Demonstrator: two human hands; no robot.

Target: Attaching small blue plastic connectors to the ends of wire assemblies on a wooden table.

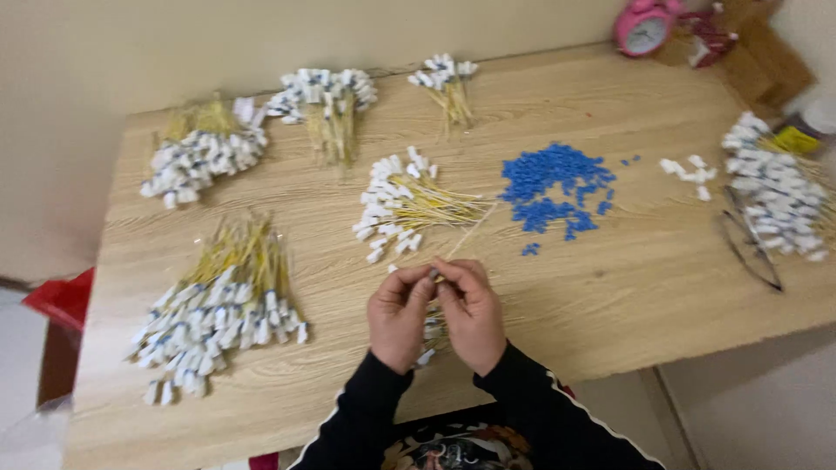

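A: What's in the hands?
B: Thin yellow cable (459, 242) w/ small white connector (433, 273), pinched at fingertips, strand slanting up-right over table. More white-tipped pcs (430, 331) bunched under palms, partly hidden.

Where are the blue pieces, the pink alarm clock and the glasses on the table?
blue pieces (555, 187): head view, middle of the heap.
pink alarm clock (645, 26): head view, on its face.
glasses (751, 248): head view, on the dark frame.

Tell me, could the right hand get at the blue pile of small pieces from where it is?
Probably yes. The right hand is busy pinching a small piece with the left hand, but only bare table lies between it and the blue pile.
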